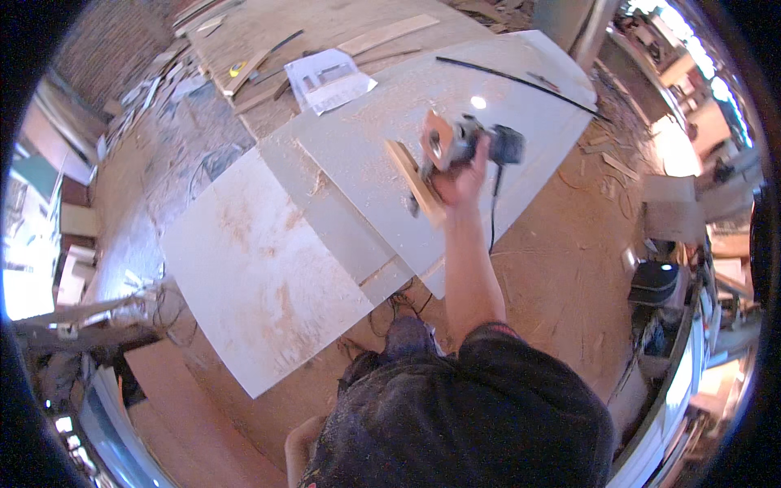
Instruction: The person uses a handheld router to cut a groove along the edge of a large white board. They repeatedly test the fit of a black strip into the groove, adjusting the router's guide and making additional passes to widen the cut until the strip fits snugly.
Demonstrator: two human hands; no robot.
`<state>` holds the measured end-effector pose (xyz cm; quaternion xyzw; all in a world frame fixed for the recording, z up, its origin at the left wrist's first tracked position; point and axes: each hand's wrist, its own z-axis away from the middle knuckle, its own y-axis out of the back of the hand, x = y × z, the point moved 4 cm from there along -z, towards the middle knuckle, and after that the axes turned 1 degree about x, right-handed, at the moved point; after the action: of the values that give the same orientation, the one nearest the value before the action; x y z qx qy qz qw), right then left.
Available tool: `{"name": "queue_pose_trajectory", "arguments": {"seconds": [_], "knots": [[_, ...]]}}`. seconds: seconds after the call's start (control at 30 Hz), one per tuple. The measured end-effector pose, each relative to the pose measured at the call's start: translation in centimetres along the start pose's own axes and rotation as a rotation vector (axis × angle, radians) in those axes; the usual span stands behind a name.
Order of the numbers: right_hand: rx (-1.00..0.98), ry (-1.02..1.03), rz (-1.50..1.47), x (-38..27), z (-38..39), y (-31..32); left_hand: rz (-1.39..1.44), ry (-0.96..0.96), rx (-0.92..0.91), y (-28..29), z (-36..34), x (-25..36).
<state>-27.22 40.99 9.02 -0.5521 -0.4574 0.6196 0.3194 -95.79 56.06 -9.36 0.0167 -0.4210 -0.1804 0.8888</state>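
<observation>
My right hand (465, 180) is closed around a hand-held circular saw (465, 145). The saw has an orange part, a grey body and a dark motor end, and its black cord (495, 195) hangs down beside my forearm. Against the saw's left side is a pale wooden strip (412, 179); whether it is fixed to the saw I cannot tell. Both are over a large light board (366, 154) strewn with sawdust. Of my left arm (299, 443) only a bent part shows at the lower edge, and its hand is out of sight.
A white panel (260, 276) lies at left, dusted with shavings. Farther off are a printed sheet (329, 80), a thin black strip (512, 80), a yellow tape measure (237, 69) and loose planks (389, 35). Wood scraps (622, 167) litter the floor at right.
</observation>
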Motion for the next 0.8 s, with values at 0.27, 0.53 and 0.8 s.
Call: {"name": "queue_pose_trajectory", "arguments": {"seconds": [0.27,0.53,0.8], "knots": [[0.203,0.666,0.426,-21.3,18.5,-3.4,-0.136,0.199,-0.323,16.5,1.0,19.8],[0.496,1.243,0.975,-32.1,32.6,-5.9,-0.12,-0.39,-0.048,17.3,-5.9,39.2],[0.561,1.106,1.573,-32.5,34.4,-2.2,0.089,-0.92,0.056,8.0,-13.8,54.9]]}}
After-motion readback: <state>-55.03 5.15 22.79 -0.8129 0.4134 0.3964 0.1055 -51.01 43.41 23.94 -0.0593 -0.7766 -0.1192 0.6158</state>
